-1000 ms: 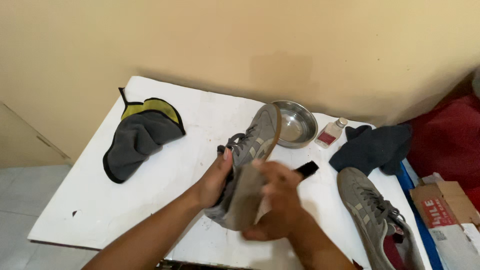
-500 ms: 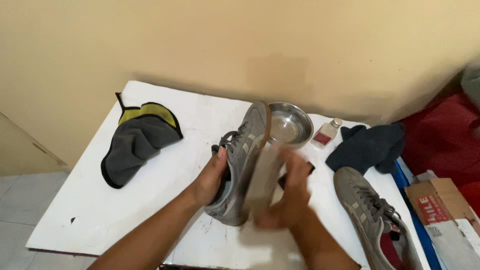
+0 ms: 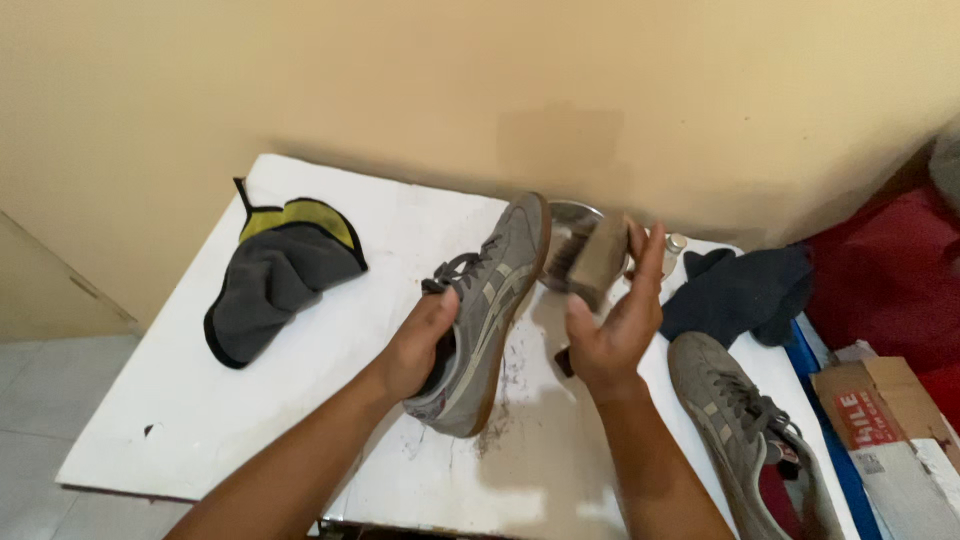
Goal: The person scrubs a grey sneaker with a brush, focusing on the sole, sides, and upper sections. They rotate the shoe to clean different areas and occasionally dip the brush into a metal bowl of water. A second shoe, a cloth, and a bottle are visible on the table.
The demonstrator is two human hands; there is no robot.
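Right hand (image 3: 612, 320) grips a brush (image 3: 592, 262) lifted off the sole edge; left hand (image 3: 425, 345) sits inside the grey sneaker (image 3: 492, 305), holding it tilted above the white table (image 3: 300, 400). Cleaning looks midway: 2nd sneaker (image 3: 745, 430) lies untouched.

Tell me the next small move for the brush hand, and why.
Probably bring the brush back down onto the side of the grey shoe. The right hand holds the brush lifted clear of the shoe, over by the metal bowl, while the left hand holds the shoe tilted up off the white table, its side facing the brush.
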